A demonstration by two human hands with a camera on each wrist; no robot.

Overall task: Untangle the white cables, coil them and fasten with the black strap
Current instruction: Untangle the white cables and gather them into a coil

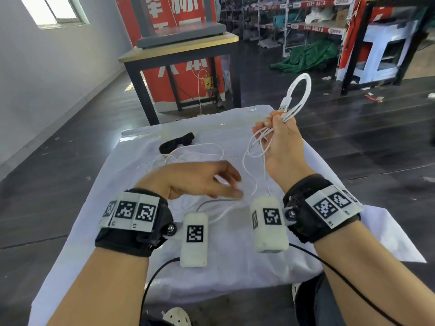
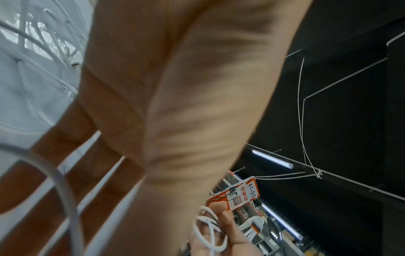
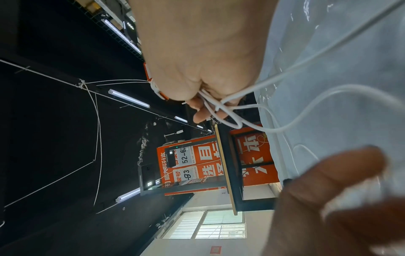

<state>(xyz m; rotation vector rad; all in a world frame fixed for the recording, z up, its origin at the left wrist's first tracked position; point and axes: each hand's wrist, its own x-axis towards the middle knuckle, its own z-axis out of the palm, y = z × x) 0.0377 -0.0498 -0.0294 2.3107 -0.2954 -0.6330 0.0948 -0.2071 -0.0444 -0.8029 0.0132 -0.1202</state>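
left hand (image 1: 202, 178) grip open above cloth, right hand (image 1: 280, 144) grip clutching white cables (image 1: 297, 97).

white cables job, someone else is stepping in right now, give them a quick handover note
Right hand: raised, fingers gripping a partly coiled bundle of white cable, its loop sticking up.
Left hand: open above the cloth, holding nothing.
Loose cable trails from the right hand down across the cloth.
Black strap: on the far side of the cloth, untouched.
Done: first loops gathered.
Left: feed in the remaining cable, finish the coil, fasten the strap.
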